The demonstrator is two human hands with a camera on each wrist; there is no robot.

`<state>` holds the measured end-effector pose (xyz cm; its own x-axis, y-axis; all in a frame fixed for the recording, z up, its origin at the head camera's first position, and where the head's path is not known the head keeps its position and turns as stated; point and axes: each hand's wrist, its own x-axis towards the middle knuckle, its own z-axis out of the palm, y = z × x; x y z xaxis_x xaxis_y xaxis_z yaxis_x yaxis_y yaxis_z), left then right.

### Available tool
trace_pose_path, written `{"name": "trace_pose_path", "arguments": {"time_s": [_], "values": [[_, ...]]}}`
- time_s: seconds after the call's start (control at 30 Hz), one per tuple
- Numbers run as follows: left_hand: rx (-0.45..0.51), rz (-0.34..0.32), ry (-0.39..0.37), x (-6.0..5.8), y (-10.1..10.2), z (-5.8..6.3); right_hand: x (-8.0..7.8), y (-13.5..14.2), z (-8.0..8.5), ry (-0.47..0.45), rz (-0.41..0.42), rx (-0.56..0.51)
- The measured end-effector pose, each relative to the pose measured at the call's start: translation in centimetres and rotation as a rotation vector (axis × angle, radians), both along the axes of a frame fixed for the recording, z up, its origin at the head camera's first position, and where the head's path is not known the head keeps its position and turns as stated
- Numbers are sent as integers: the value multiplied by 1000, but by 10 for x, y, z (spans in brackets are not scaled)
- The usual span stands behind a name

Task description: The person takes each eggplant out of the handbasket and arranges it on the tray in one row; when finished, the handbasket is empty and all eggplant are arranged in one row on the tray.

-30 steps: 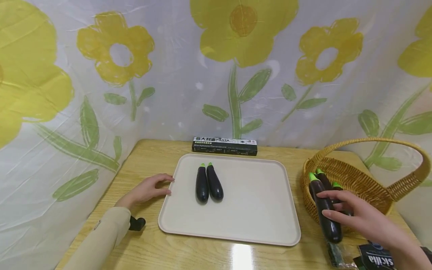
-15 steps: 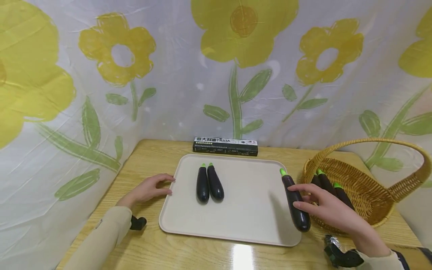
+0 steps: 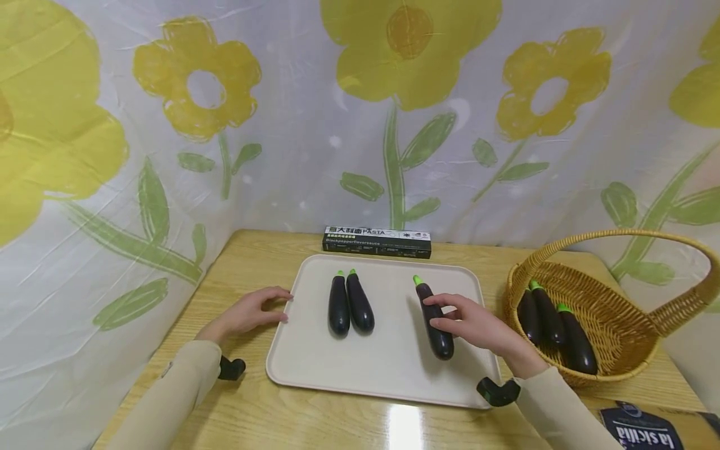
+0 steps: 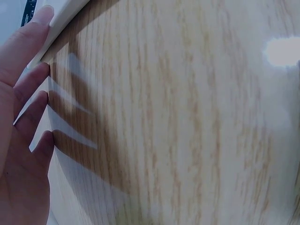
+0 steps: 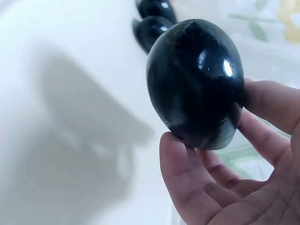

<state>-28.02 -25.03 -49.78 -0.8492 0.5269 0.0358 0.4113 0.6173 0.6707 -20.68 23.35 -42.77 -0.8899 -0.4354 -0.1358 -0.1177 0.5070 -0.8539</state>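
My right hand (image 3: 469,322) pinches a dark purple eggplant (image 3: 435,325) with a green stem tip above the right half of the cream tray (image 3: 388,375). In the right wrist view its rounded end (image 5: 194,84) fills the middle, fingers and thumb around its side, its shadow falling on the tray. Two more eggplants (image 3: 339,306) (image 3: 360,304) lie side by side on the tray's left half. At the tray's left edge my left hand (image 3: 250,314) touches the rim with its fingertips. The left wrist view shows that hand (image 4: 23,140) with fingers lightly bent against the edge.
A wicker basket (image 3: 624,312) with a tall handle stands right of the tray, with several eggplants (image 3: 576,340) inside. Behind the tray lies a black pasta box (image 3: 377,244). A brown package (image 3: 647,428) with a dark label is at the front right corner.
My right hand has carried the eggplant left from the basket to over the tray's right half. The left hand has stayed at the tray's edge.
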Motion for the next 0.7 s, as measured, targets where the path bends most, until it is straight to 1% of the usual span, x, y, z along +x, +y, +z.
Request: {"name": "trace_pose_path", "arguments": {"time_s": [0.13,0.2,0.33,0.47,0.6,0.7], "values": [[-2,4,-10,1,0,1,-18,-20,-11,-19,32,-15],[-3,5,-12,1,1,1,-26,-29,-16,-15,45,-5],[3,2,-1,2,1,1,-42,-45,-23,42,74,47],[5,-2,10,1,1,1,-55,-58,-29,129,111,112],[-5,-2,15,0,0,0,-64,-70,-32,186,138,149],[-8,3,13,0,-1,-1,-68,-78,-31,212,142,164]]}}
